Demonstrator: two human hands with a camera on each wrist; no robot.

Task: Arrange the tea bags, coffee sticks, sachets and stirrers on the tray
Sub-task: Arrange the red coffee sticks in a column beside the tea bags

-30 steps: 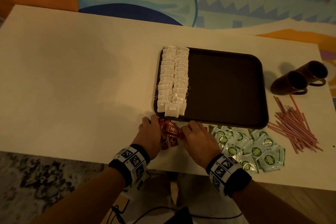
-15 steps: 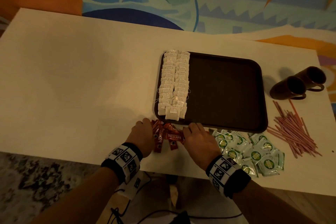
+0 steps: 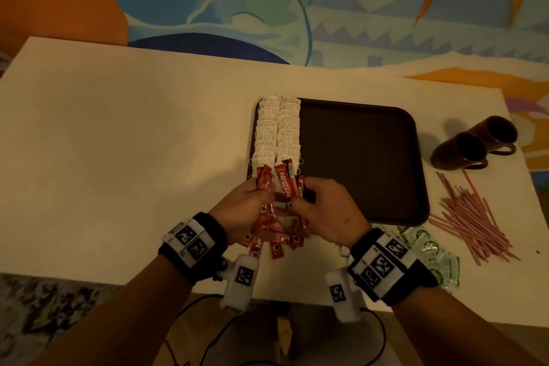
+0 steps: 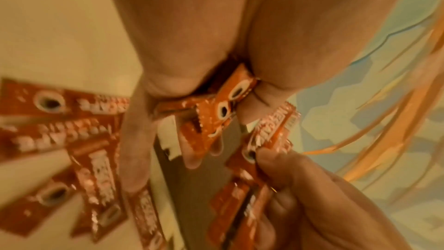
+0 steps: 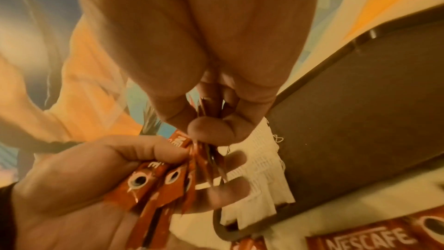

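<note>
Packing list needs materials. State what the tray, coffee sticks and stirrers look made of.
Tray: probably plastic, dark brown, matte, with a moulded raised rim.
Coffee sticks: likely foil-lined film, glossy red print that catches the light, crimped ends.
Stirrers: thin pinkish straight sticks, plastic or paper; too small to tell.

Right hand (image 3: 329, 211) hid part of the green sachets (image 3: 427, 249) at table's (image 3: 118, 157) near edge. Held coffee sticks (image 4: 216, 113) were blurred in left wrist view, count unclear.
</note>
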